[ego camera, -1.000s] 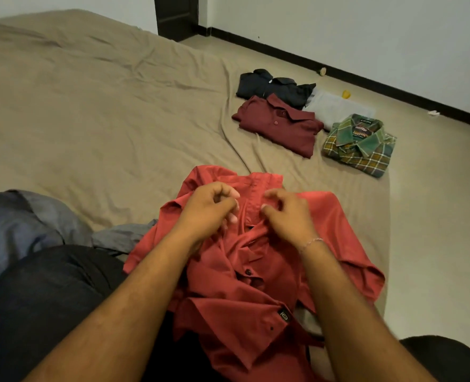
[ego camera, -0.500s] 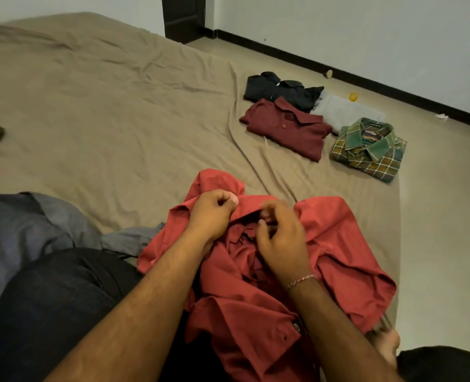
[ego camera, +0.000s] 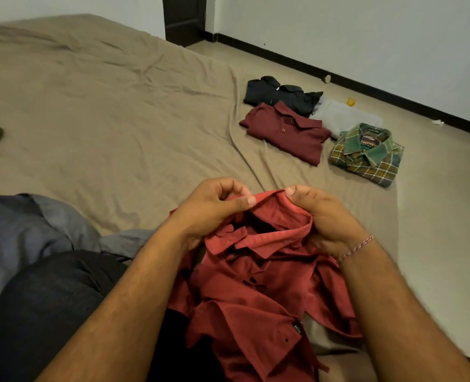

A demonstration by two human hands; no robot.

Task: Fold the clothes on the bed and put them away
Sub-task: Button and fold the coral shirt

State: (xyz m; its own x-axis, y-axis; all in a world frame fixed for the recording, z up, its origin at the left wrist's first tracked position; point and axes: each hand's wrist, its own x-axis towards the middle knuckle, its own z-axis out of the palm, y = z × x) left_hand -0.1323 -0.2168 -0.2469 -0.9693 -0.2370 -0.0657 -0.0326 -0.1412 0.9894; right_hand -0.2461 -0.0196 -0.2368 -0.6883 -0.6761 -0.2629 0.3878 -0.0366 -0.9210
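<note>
Head view, both hands (ego camera: 269, 216) now pinching red shirt (ego camera: 256, 285) collar, lifted since before

We find open tan sheet across the broad middle and far left of the bed (ego camera: 104, 106). Toward its right edge the folded black shirt (ego camera: 279, 93), maroon polo (ego camera: 286, 132), pale grey garment (ego camera: 344, 117) and green plaid shirt (ego camera: 366, 155) block the way. At the near left edge a crumpled grey-blue cloth (ego camera: 16, 232) crowds us.
</note>
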